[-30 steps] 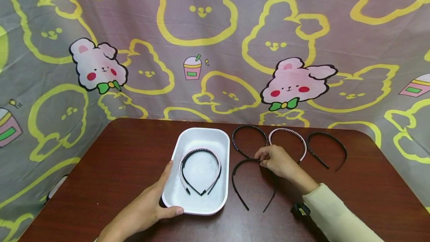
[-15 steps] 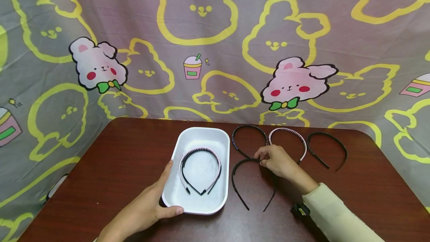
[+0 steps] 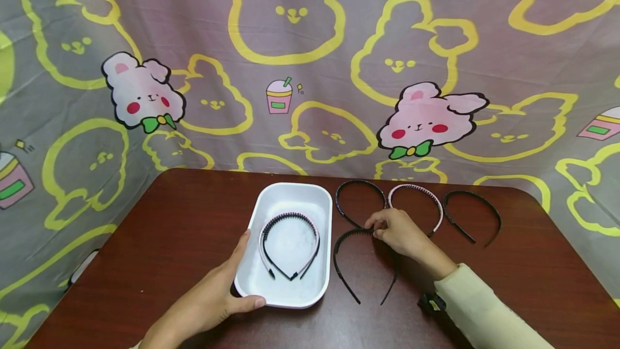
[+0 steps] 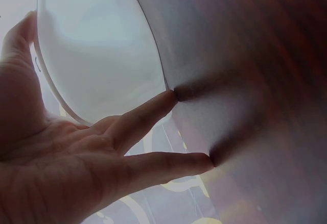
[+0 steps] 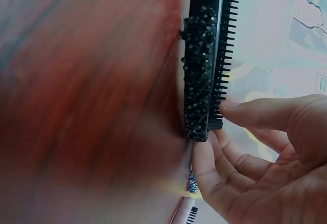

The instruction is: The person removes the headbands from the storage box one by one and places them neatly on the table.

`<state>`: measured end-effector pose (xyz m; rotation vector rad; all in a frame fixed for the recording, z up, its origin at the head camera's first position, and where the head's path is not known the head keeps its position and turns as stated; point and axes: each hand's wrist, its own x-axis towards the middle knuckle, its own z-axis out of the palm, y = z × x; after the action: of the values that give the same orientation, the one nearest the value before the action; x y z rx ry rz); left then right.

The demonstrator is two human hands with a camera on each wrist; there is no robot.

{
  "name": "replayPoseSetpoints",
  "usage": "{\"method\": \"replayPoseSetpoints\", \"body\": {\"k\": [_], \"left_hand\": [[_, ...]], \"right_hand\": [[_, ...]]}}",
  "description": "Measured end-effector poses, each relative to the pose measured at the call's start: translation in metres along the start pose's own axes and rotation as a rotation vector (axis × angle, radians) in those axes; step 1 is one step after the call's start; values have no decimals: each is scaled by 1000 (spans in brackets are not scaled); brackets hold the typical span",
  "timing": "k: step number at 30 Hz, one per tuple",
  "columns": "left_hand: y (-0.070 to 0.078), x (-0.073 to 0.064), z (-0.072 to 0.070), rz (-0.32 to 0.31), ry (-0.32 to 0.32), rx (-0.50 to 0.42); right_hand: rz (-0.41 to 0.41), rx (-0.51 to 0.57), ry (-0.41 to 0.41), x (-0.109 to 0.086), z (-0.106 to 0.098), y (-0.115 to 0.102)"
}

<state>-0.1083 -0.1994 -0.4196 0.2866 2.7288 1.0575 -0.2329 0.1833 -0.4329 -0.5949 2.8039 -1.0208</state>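
My right hand (image 3: 399, 233) pinches the top of a black toothed headband (image 3: 338, 263), which lies on the table with its two ends toward me. The right wrist view shows thumb and fingers at the headband's band (image 5: 199, 71), covered in dark glittery beads with comb teeth along its inner side. My left hand (image 3: 213, 290) rests against a white tray (image 3: 290, 292), thumb on its near rim and fingers along its left side. The left wrist view shows straight fingers (image 4: 148, 119) reaching down to the table. Inside the tray lie a pink headband (image 3: 317, 230) and a black headband (image 3: 278, 273), overlapping.
Behind my right hand lie a dark headband with bluish glints (image 3: 338, 206), a pink headband (image 3: 421, 191) partly covered by the hand, and a black headband (image 3: 491, 211) farther right. A cartoon-print curtain (image 3: 319, 85) hangs behind the brown table (image 3: 174, 230).
Both hands, the tray and the headbands stay nearly in place. My right hand and the black headband's top shift very slightly left; the head view also drifts slightly.
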Motion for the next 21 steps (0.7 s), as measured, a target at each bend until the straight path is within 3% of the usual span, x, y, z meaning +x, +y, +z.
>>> {"method": "replayPoseSetpoints", "body": {"k": [11,21], "left_hand": [[2,0,0,-16,-4,1],[2,-1,0,-10,6,12]], "right_hand": [[1,-6,18,0,-1,-2],[-51,-31,71,0,-9,-14]]}}
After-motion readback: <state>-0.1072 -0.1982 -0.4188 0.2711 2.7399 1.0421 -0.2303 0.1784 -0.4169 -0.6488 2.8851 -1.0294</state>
